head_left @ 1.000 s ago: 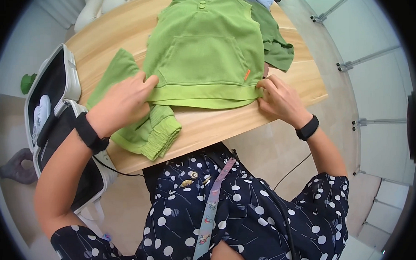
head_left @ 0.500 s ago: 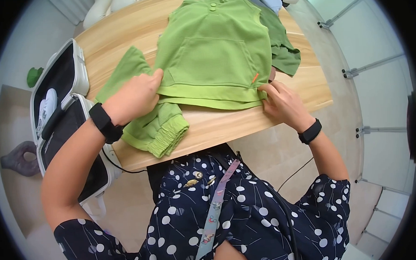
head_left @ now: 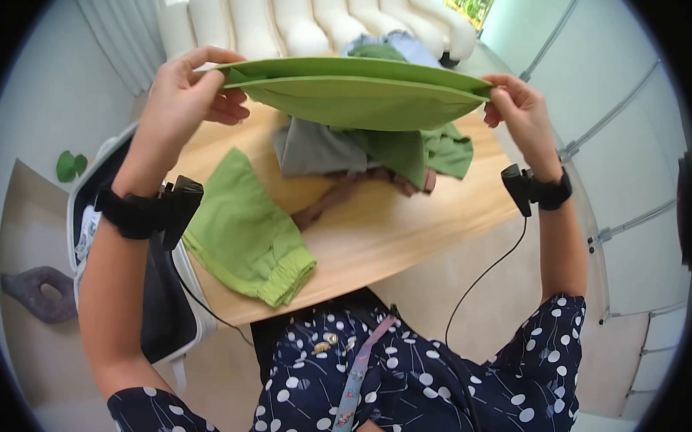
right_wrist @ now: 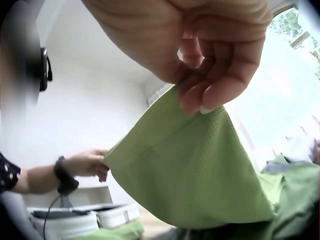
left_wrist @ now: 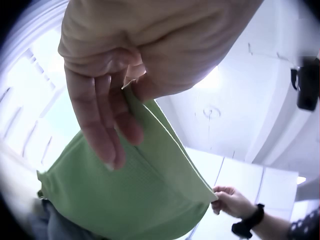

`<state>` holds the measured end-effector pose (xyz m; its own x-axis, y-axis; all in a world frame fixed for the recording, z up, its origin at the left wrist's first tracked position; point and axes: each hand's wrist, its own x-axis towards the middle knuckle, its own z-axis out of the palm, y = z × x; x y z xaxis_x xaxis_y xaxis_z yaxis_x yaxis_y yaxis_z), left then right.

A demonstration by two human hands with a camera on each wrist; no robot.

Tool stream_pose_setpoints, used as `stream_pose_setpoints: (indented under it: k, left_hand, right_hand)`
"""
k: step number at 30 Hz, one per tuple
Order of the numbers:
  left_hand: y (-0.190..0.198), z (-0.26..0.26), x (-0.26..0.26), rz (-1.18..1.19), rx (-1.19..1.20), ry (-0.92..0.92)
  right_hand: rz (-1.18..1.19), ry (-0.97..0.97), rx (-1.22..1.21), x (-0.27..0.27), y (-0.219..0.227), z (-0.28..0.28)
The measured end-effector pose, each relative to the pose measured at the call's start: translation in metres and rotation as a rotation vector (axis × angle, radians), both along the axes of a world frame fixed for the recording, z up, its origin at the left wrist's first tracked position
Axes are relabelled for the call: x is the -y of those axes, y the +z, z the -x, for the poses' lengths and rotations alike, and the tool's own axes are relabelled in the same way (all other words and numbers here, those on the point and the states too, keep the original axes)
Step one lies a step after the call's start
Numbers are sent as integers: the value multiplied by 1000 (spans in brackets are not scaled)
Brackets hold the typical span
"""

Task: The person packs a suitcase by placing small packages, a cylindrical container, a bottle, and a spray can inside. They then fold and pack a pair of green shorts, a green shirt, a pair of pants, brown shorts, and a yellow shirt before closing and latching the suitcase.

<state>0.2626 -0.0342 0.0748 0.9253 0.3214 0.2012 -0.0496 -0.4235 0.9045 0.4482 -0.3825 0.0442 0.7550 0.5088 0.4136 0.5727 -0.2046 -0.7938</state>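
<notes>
A light green sleeveless top (head_left: 357,105) is lifted above the table, its hem stretched toward me with a narrow gap between the two layers. My left hand (head_left: 185,96) pinches the left end of the hem between thumb and fingers. At the opposite end, my right hand (head_left: 524,114) pinches the hem corner the same way. In the left wrist view the top's body (left_wrist: 125,195) hangs below the hem; its far end is hidden in the head view. A folded green garment (head_left: 243,227) with a gathered cuff lies on the table below my left hand.
Grey cloth (head_left: 317,148) and a darker green garment (head_left: 449,148) lie beyond on the wooden table (head_left: 377,230), with bluish clothes (head_left: 412,46) farther back. An open white suitcase (head_left: 201,309) stands at the left. A cream sofa (head_left: 293,23) is behind the table.
Both hands have risen and moved away from me, lifting the top's hem off the table. The grey cloth beneath now shows. The folded green garment stays on the table.
</notes>
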Motion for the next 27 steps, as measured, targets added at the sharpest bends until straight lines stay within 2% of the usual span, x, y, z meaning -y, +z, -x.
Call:
stream_pose_setpoints:
  k: [3, 5, 11, 13, 14, 15, 17, 18, 20, 21, 22, 23, 24, 25, 26, 27]
  left_hand:
    - [41, 0, -13, 141, 146, -78]
    - [63, 6, -16, 128, 222, -95]
    - [112, 32, -32, 28, 283, -90]
    - [124, 44, -36, -8, 275, -176]
    - [130, 50, -35, -28, 272, -249]
    - [129, 56, -31, -27, 268, -245]
    - [127, 66, -9, -265, 311, -116]
    - [128, 66, -12, -266, 308, -117]
    - [134, 63, -15, -434, 327, -121]
    - [135, 57, -13, -432, 320, -125]
    - [138, 49, 3, -364, 366, -39]
    - [139, 43, 12, -294, 411, 47]
    - [136, 21, 1, -230, 389, 111]
    - [127, 0, -18, -252, 339, 20]
    - [114, -23, -30, -209, 294, 21]
    - [103, -42, -37, -168, 251, 24]
  right_hand:
    - [-70, 50, -49, 0, 61, 1]
    - [-83, 87, -20, 0, 92, 6]
    - [-45, 149, 102, 5, 146, 34]
    - [17, 85, 398, 6, 151, 46]
    - [75, 59, 443, 8, 156, 49]
    - [74, 62, 439, 12, 162, 51]
    - [114, -7, 468, 20, 170, 54]
    - [63, -72, 559, 20, 171, 55]
    - [10, -121, 585, 25, 184, 47]
    - [-22, -147, 615, 24, 186, 44]
    - [2, -132, 615, 24, 190, 27]
    - [27, -116, 615, 9, 192, 35]
    - [61, -230, 552, -8, 185, 47]
    - [39, -164, 452, -15, 178, 31]
    - [167, -140, 352, -21, 177, 7]
    - [195, -18, 293, -21, 169, -26]
